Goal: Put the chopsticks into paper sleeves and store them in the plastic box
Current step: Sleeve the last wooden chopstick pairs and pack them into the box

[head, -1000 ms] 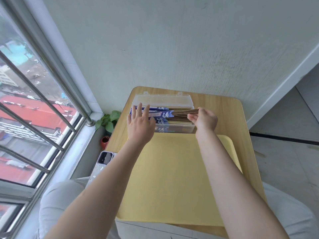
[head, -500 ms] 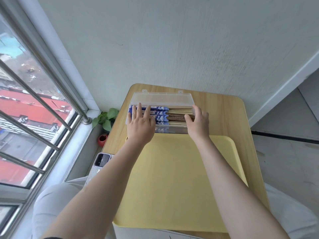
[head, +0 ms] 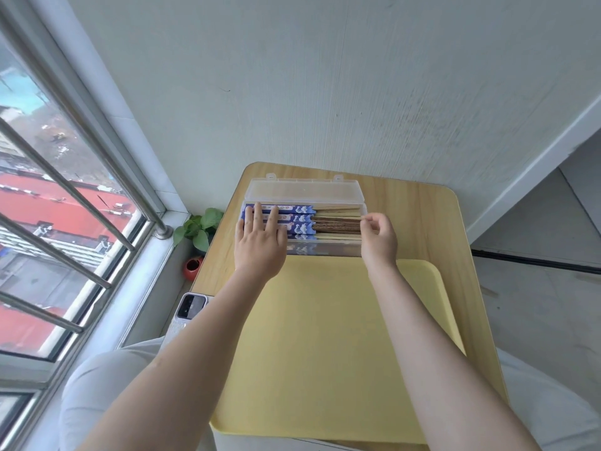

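A clear plastic box [head: 325,250] with its lid [head: 302,190] folded back stands at the far side of the wooden table. Inside lie several chopstick pairs, their left halves in blue paper sleeves [head: 297,219] and their bare wooden ends [head: 338,222] pointing right. My left hand [head: 258,242] lies flat with straight fingers on the sleeves at the box's left end. My right hand [head: 379,237] is at the box's right end, fingers loosely curled, fingertips at the chopstick ends; whether it pinches one I cannot tell.
A yellow tray [head: 325,353] fills the near part of the table [head: 422,229]. A phone [head: 187,312] lies on my lap at the left. A small potted plant [head: 198,236] stands on the floor by the window with metal bars [head: 65,190]. The wall is just behind the table.
My right hand has lifted off the box's right end and curled its fingers at the chopstick tips. The left hand stays flat on the sleeves.
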